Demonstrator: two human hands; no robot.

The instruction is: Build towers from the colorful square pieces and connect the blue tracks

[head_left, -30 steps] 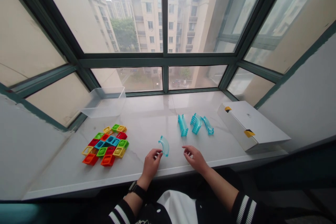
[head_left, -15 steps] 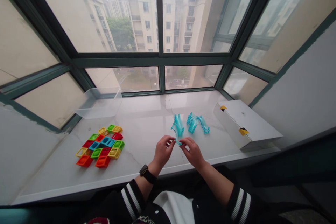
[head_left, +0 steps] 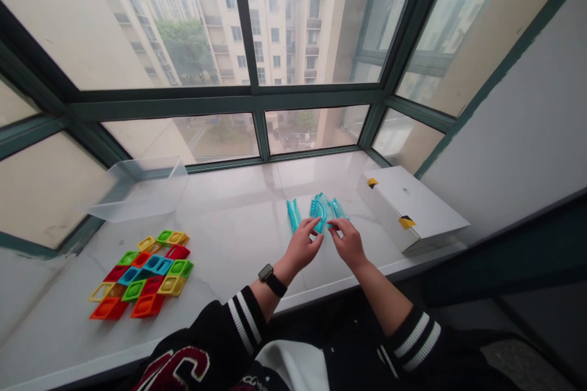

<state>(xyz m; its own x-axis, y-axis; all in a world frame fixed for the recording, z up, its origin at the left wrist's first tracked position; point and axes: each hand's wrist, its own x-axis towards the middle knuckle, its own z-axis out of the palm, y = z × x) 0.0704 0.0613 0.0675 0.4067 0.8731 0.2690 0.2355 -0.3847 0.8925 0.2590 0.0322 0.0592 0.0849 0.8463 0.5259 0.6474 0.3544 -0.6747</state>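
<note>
Several translucent teal, ribbed plastic track pieces are bunched near the middle of the sill. A straight-looking piece (head_left: pixel 293 215) lies on the left, a curved piece (head_left: pixel 320 203) in the centre, and another piece (head_left: pixel 338 208) on the right, partly behind my fingers. My left hand (head_left: pixel 303 245) is at the curved piece's near end, thumb and index finger apart. My right hand (head_left: pixel 347 244) pinches the edge of a teal piece between thumb and fingertips. The held piece overlaps the ones behind it, so its outline is hard to separate.
Interlocking coloured plastic blocks (head_left: pixel 145 275) lie in a patch on the left. Behind them stands a clear plastic bin (head_left: pixel 137 192). A white box (head_left: pixel 417 204) with yellow-black tabs sits on the right. Window frames (head_left: pixel 220 168) border the far side of the white sill (head_left: pixel 238 226).
Both hands have moved right and away from me, from beside the left teal piece to the centre and right ones. My left thumb and index finger have parted. The view has shifted right.
</note>
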